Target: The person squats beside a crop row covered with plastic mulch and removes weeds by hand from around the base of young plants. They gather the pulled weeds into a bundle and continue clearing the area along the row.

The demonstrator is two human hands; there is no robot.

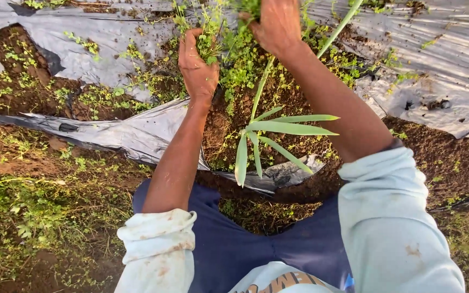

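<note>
Torn grey plastic mulch sheet (137, 135) flanks brown soil; left hand (197, 68) and right hand (277, 24) each clamp small green weeds (234, 65), long-leaved green plant (270, 135) between the forearms.

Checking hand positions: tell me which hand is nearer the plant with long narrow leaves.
Left. The left hand grips weeds just up-left of the long-leaved plant; the right hand is farther, up along its stalk.

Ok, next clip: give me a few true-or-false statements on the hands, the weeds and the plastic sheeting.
1. The left hand grips a tuft of small weeds. True.
2. The right hand rests on the person's knee. False: it is up among the weeds.
3. Grey plastic sheeting lies over the soil. True.
4. The long-leaved plant sits in a pot. False: it grows from the soil.
5. Both sleeves are rolled up. True.
</note>
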